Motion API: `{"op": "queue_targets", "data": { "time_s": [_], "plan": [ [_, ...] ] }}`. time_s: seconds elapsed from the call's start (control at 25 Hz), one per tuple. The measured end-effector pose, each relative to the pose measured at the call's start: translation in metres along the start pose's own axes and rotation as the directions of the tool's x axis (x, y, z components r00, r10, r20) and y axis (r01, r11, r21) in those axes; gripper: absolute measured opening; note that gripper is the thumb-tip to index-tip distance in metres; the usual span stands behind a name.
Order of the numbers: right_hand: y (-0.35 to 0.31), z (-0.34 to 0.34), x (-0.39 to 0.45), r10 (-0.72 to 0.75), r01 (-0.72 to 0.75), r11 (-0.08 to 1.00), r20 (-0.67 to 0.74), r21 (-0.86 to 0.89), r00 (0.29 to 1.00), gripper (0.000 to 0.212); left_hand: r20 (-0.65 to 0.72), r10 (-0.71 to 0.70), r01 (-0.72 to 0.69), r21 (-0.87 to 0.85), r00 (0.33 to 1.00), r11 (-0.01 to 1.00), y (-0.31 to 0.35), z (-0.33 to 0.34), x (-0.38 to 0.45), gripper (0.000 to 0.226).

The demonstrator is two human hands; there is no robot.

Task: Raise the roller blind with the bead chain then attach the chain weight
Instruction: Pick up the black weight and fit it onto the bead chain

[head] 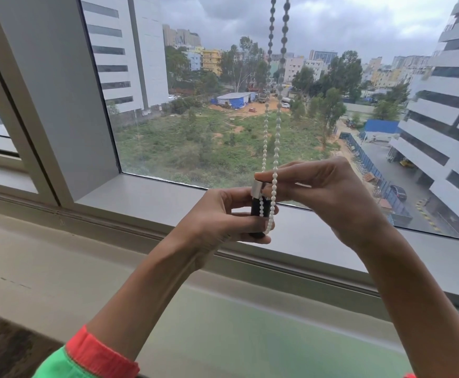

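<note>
Left hand (223, 214) gripping chain weight (259, 207), bead chain (277, 124) alongside

grey-framed window (59, 105), overcast daylight

Two bare forearms run up to bare hands — the left hand (220, 214), the right hand (329, 192) — with no rings, watch or bands. At seven o'clock the left sleeve (86, 361) is bright green, ending in a ribbed coral-red cuff (100, 356) pushed back from the wrist. At five o'clock a sliver of red cuff — the right (409, 375) — barely shows.
</note>
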State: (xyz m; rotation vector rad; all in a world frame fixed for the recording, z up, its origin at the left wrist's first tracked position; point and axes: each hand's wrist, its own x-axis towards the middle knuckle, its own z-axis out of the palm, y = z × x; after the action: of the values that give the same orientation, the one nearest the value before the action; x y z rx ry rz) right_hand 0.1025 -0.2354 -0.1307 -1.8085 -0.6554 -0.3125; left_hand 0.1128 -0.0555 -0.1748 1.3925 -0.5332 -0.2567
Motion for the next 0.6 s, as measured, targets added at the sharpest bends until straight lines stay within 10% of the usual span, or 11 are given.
{"op": "queue_targets", "data": {
  "time_s": [0.6],
  "plan": [
    [-0.0011,0.0039,-0.0001,-0.047,0.048,0.999,-0.069,0.002,0.997,0.029,0.002,-0.029,0.029,-0.002,1.000,1.000,0.0101,0.0014,0.0004,0.025]
  ]
}}
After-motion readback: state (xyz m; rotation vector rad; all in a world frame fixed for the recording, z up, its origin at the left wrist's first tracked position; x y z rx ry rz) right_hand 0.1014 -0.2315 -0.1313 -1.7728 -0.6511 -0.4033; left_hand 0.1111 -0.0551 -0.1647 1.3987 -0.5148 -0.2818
